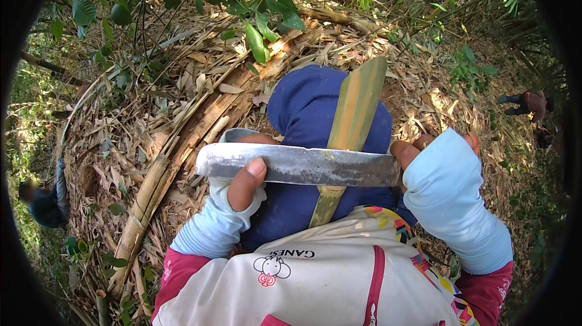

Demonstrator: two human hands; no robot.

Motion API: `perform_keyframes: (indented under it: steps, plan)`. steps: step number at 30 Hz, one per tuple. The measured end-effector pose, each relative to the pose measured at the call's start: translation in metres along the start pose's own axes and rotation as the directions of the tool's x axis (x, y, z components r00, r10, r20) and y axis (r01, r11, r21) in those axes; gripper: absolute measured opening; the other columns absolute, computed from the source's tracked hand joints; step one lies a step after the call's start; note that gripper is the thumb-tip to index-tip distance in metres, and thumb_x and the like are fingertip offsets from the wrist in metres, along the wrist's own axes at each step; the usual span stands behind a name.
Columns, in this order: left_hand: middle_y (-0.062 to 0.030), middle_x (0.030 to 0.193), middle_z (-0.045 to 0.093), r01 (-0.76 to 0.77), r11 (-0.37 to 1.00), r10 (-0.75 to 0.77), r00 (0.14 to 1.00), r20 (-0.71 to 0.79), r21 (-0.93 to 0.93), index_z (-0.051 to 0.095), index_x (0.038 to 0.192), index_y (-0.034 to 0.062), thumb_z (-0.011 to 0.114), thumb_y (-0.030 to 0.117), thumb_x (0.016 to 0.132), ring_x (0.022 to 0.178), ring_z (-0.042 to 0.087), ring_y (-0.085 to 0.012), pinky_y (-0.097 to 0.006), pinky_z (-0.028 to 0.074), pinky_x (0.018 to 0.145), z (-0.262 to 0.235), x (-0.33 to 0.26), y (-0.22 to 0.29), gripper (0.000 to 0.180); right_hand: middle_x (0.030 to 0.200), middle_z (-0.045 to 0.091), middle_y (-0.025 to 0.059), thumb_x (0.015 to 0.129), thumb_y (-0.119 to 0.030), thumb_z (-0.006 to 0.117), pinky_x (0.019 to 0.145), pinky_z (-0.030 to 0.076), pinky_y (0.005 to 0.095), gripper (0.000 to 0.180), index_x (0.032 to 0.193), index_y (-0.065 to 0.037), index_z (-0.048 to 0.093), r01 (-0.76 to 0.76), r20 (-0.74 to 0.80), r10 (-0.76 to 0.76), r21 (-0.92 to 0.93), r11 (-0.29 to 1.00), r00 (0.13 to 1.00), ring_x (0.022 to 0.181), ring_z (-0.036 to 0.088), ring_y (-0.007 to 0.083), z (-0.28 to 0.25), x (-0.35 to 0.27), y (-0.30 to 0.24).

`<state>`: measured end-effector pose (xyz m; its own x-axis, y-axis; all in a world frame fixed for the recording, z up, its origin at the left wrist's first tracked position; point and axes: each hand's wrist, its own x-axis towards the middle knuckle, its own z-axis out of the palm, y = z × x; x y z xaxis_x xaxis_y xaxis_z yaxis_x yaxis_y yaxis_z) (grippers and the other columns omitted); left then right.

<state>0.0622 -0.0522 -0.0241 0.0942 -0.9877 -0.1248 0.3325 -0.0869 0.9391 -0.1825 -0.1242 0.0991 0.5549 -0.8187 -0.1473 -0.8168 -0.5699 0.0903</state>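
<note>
A wide machete (pixel 339 167) with a worn grey blade lies crosswise in front of my body. My left hand (pixel 247 183) grips it near its rounded left end, thumb pressed on the flat of the blade. At the other end my right hand (pixel 407 151) is closed round it, partly covered by a light blue sleeve; the handle is hidden. Behind the blade, a green and yellow striped bamboo piece (pixel 359 105) slants up over my blue-trousered leg (pixel 309 99). Its narrower lower end reappears below the blade, against my shirt. The blade crosses and appears to touch the bamboo.
A long split bamboo pole (pixel 142 205) lies on the leaf litter to my left. Leafy twigs (pixel 257 41) hang at the top. One person (pixel 48 202) is at the far left, another (pixel 533 105) at the far right. Dry leaves and brown debris cover the ground.
</note>
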Motion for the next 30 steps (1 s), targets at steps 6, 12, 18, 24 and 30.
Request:
perform_keyframes:
  steps: [6, 12, 18, 24, 30]
  plan:
    - [-0.0064, 0.086, 0.06, -0.008, 1.0, 0.008, 1.0, -0.017, 0.014, 0.061, 0.094, -0.0001, 0.056, 0.034, 0.079, 0.078, 0.053, -0.0145, -0.028, 0.042, 0.072, 0.0, 0.004, 0.0, 0.037, 0.062, 0.054, 0.0049, 0.084, -0.029, 0.054, 0.078, 0.036, 0.0512, 0.019, 0.078, -0.015, 0.064, -0.081, 0.003, 0.081, 0.095, 0.992, 0.997, 0.062, 0.056, 0.0267, 0.002, 0.002, 0.001]
    - [-0.0056, 0.084, 0.06, -0.035, 0.999, 0.036, 0.998, -0.06, 0.012, 0.061, 0.094, -0.0001, 0.057, 0.033, 0.079, 0.077, 0.053, -0.0139, -0.028, 0.042, 0.07, 0.005, 0.006, 0.004, 0.037, 0.064, 0.055, 0.0046, 0.085, -0.029, 0.055, 0.074, 0.037, 0.0505, 0.016, 0.082, -0.017, 0.065, -0.066, 0.033, 0.065, 0.016, 0.998, 0.997, 0.064, 0.057, 0.0262, -0.001, 0.002, 0.003]
    - [-0.0049, 0.081, 0.058, -0.048, 0.999, 0.048, 0.999, -0.018, 0.015, 0.061, 0.091, -0.0003, 0.056, 0.035, 0.077, 0.075, 0.051, -0.013, -0.027, 0.041, 0.069, 0.01, 0.013, 0.013, 0.038, 0.074, 0.057, 0.0042, 0.085, -0.029, 0.057, 0.079, 0.038, 0.0576, 0.015, 0.093, -0.018, 0.063, 0.048, -0.096, -0.059, -0.11, 0.993, 0.994, 0.07, 0.057, 0.0259, 0.005, -0.004, 0.009]
    - [-0.0041, 0.08, 0.057, -0.06, 0.998, 0.061, 0.998, -0.024, 0.011, 0.061, 0.088, 0.0002, 0.055, 0.036, 0.077, 0.074, 0.049, -0.0123, -0.027, 0.04, 0.068, 0.01, 0.017, 0.012, 0.038, 0.074, 0.056, 0.0035, 0.084, -0.028, 0.057, 0.075, 0.04, 0.0562, 0.015, 0.096, -0.019, 0.063, 0.029, -0.014, -0.03, -0.071, 0.997, 0.999, 0.072, 0.057, 0.0254, -0.001, 0.002, 0.009]
    - [-0.0024, 0.078, 0.056, -0.044, 0.999, 0.044, 0.998, -0.055, 0.001, 0.06, 0.09, 0.0006, 0.057, 0.036, 0.076, 0.073, 0.048, -0.0116, -0.026, 0.039, 0.067, 0.011, 0.022, 0.015, 0.038, 0.07, 0.053, 0.0027, 0.079, -0.024, 0.059, 0.062, 0.036, 0.0478, 0.015, 0.093, -0.02, 0.063, 0.055, -0.022, -0.058, -0.106, 0.993, 0.998, 0.07, 0.055, 0.0243, -0.005, 0.009, 0.011]
